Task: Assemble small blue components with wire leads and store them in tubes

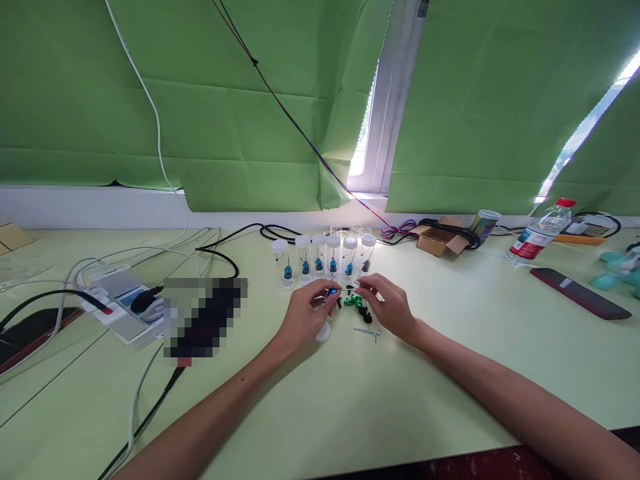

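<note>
Both forearms reach in from the near edge of the pale green counter (350, 400) and meet near its middle. The left hand (306, 313) curls its fingers in, pinching a tiny blue part (332, 292) at its fingertips; the right hand (387, 305), at three o'clock from it and just beside, pinches the other end of a thin dark pin (347, 287) that bridges the two hands. Under the left hand, at six o'clock, a white cap (323, 331) lies on the counter. Between and just below the hands sit small green parts (353, 301) and black bits (365, 313), with a thin metal pin (367, 331) at six o'clock from the right hand. At twelve o'clock stands a row of clear vials (325, 259) with white caps, most with a blue piece inside. Farther off, a power strip (117, 303) with cables lies at nine o'clock, a cardboard box (437, 240) at one o'clock, and a water bottle (540, 237) and dark phone (580, 293) at two to three o'clock.
</note>
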A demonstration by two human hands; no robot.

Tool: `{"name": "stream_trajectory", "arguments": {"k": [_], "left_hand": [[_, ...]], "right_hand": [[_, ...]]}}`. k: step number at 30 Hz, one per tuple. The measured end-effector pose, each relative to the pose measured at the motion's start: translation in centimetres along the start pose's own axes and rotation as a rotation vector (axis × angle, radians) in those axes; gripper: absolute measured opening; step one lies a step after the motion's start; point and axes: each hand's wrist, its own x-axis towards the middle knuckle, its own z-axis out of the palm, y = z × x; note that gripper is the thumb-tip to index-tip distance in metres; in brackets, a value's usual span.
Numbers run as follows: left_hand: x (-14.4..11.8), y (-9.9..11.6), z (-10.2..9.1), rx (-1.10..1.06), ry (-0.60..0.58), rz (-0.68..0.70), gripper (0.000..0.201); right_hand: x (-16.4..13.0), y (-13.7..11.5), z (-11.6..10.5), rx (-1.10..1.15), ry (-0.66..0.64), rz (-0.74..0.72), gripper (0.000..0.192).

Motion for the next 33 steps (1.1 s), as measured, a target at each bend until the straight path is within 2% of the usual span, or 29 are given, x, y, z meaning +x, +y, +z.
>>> {"name": "stream_trajectory", "arguments": {"k": [24,33], "left_hand": [[-0.16,0.08,0.18,0.006,-0.006,0.032,0.021],[-0.14,0.02,0.15,0.034,-0.009,0.085,0.018]], "right_hand": [[-0.23,0.13,0.06,0.088,-0.027,0.091,0.014],[-0.08,0.00,-0.06,0.073,-0.061,0.071,0.017]]}}
